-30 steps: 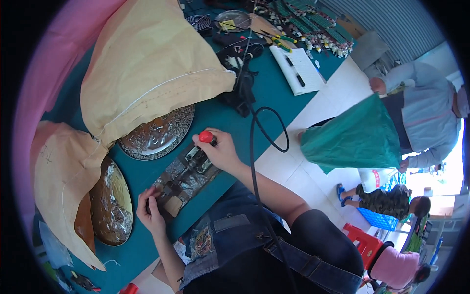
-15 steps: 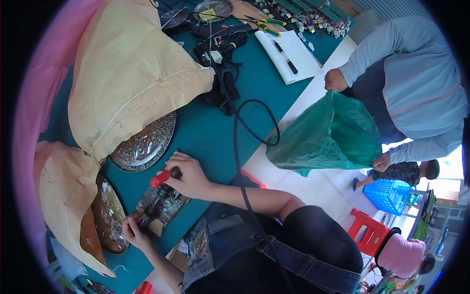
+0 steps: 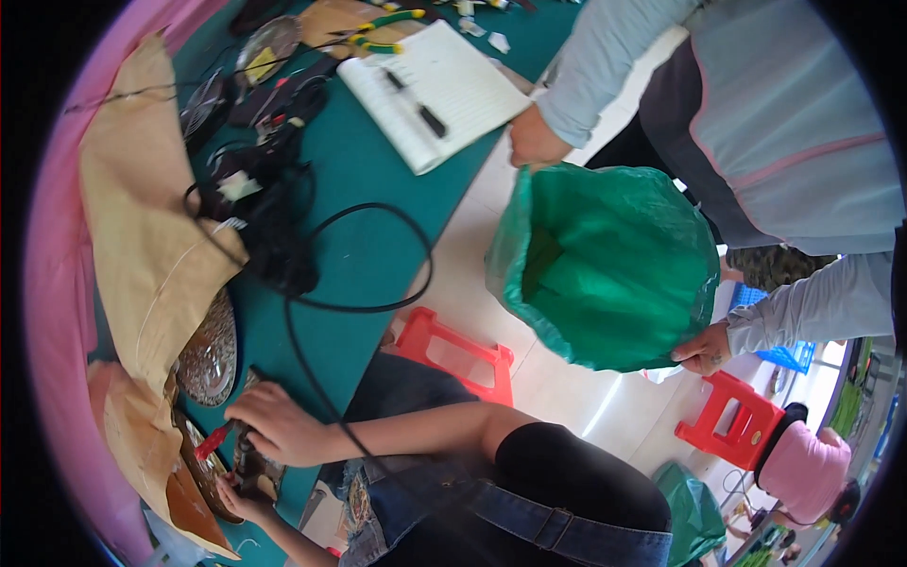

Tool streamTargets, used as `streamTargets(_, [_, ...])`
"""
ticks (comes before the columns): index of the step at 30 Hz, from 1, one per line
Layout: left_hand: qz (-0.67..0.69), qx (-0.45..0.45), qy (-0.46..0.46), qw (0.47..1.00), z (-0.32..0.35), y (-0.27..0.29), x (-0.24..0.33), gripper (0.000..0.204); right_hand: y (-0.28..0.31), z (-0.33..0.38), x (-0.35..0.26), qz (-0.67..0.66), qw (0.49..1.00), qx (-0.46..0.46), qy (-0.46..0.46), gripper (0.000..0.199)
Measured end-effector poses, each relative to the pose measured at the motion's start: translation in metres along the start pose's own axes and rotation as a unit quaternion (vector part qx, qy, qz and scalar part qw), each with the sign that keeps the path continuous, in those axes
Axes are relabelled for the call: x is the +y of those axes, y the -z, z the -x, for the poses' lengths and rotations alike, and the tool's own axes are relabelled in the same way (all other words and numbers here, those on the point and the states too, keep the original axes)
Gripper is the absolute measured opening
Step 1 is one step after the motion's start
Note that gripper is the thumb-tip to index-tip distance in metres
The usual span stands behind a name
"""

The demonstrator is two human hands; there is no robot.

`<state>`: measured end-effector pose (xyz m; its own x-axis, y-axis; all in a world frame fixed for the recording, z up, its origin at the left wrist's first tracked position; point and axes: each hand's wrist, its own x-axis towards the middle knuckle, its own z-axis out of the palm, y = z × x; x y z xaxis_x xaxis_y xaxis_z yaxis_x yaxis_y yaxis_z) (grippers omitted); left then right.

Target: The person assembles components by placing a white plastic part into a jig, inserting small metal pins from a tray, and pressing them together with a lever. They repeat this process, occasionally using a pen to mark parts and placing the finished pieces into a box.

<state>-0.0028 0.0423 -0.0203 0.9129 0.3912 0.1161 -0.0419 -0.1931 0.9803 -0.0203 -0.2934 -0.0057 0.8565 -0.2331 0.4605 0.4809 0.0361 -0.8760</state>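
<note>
A dark metal tool with a red handle (image 3: 213, 442) sits on a narrow taped board (image 3: 276, 480) at the table's near left edge. My right hand (image 3: 274, 423) is closed over the tool's upper part, and the red handle sticks out past its fingers. Lower down, my left hand (image 3: 238, 497) is closed at the tool's near end; whatever its fingertips hold is too small to make out. Just beyond the tool lie two round ornate metal plates, one silvery (image 3: 210, 357) and one brownish (image 3: 200, 465), both partly under tan cloth (image 3: 156, 246).
A co-worker at the right holds a green plastic bag (image 3: 614, 265) wide open. A black cable (image 3: 427, 269) loops above the table. Notebook (image 3: 430, 94), pen (image 3: 416, 102) and yellow-green pliers (image 3: 378, 33) lie at the back. Red stools (image 3: 453, 354) stand on the floor.
The view has swung right, so the table and my hands sit further left. The co-worker's green bag now faces me with its mouth spread wider. My hands stay at the red-handled tool.
</note>
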Motion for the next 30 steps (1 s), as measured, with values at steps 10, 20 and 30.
streamTargets(10, [0.036,0.001,0.075,0.996,-0.015,0.015,0.004,0.026,-0.001,0.005,0.002,-0.049,0.999,0.008,-0.010,0.053])
streamTargets(20, [0.045,0.070,0.119,0.989,-0.005,0.000,0.026,0.022,-0.004,0.002,-0.002,-0.071,0.997,0.002,-0.019,0.058])
streamTargets(30, [0.076,0.057,0.090,0.991,0.003,-0.011,0.016,0.023,0.004,0.004,0.003,-0.050,0.999,-0.011,-0.009,0.057])
